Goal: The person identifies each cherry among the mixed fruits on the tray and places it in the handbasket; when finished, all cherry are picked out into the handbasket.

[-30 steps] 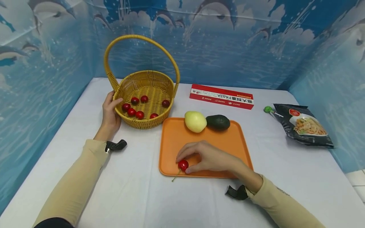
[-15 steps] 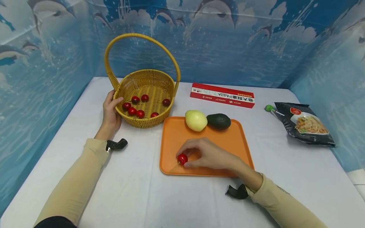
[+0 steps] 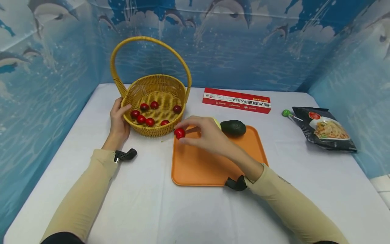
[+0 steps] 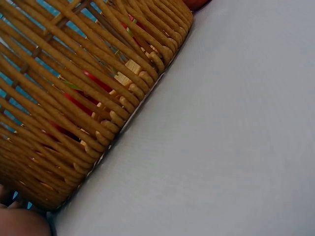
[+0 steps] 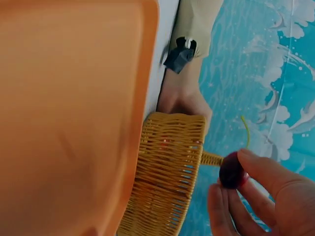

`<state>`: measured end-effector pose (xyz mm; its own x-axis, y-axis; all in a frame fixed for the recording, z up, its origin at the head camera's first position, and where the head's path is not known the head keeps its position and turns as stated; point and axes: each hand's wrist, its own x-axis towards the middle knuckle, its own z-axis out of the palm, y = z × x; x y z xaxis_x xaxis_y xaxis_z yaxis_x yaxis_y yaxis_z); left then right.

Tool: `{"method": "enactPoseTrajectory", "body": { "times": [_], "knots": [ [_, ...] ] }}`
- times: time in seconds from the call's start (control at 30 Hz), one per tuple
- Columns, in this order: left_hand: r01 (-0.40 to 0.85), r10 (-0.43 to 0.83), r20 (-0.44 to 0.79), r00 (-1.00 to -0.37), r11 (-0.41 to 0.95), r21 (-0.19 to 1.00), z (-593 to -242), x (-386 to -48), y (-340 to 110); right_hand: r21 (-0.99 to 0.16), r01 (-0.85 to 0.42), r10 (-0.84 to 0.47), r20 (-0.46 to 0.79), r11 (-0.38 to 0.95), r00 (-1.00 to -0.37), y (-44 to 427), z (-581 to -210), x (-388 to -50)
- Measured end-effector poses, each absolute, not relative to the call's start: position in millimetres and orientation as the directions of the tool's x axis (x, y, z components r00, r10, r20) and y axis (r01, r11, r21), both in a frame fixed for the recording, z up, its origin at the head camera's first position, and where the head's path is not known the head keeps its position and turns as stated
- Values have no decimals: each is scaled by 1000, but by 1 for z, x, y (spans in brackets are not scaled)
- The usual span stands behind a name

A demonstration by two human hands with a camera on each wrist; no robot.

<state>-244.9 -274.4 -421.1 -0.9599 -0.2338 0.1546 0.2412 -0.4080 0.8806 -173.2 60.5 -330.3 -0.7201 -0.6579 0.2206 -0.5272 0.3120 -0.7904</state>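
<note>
A yellow wicker basket [image 3: 158,132] with a tall arched handle stands at the back left, several red cherries [image 3: 149,122] lying inside it. My left hand [image 3: 118,123] grips the basket's left rim, thumb over the edge. In the head view my right hand [image 3: 204,134] pinches one red cherry [image 3: 179,133] between thumb and fingers, above the far left corner of the orange tray [image 3: 195,169]. The right wrist view shows this cherry [image 5: 231,171] with its thin green stem, apart from the basket wall [image 5: 167,167].
On the tray's far side lie a dark green avocado [image 3: 233,128] and a yellow fruit [image 3: 217,123], mostly hidden behind my right hand. A red pasta box [image 3: 237,101] lies behind. To the right are a green-headed lollipop [image 3: 286,113] and a black food packet [image 3: 326,130].
My right hand has lifted the cherry off the tray's near left area and carried it away from me and leftward, close to the basket. My left hand stays on the rim.
</note>
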Motion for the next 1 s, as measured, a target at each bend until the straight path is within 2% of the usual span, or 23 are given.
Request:
{"method": "enactPoseTrajectory", "body": {
  "times": [0.2,0.53,0.73,1.0],
  "knots": [
    [239,-226,155,-962,-412,879,-422,-245,-275,-809,-496,-570,256,316,-781,31,-328,-203],
    [234,-220,154,-963,-405,884,-420,-244,-275,-813,-452,-500,238,366,-833,-3,-334,-230],
    [235,-218,155,-963,-412,880,-420,-244,-273,-770,-502,-483,292,394,-826,2,-337,-223],
    [233,-227,147,-963,-424,875,-419,-244,-275,-759,-517,-474,314,396,-823,36,-331,-199]
  ]
}}
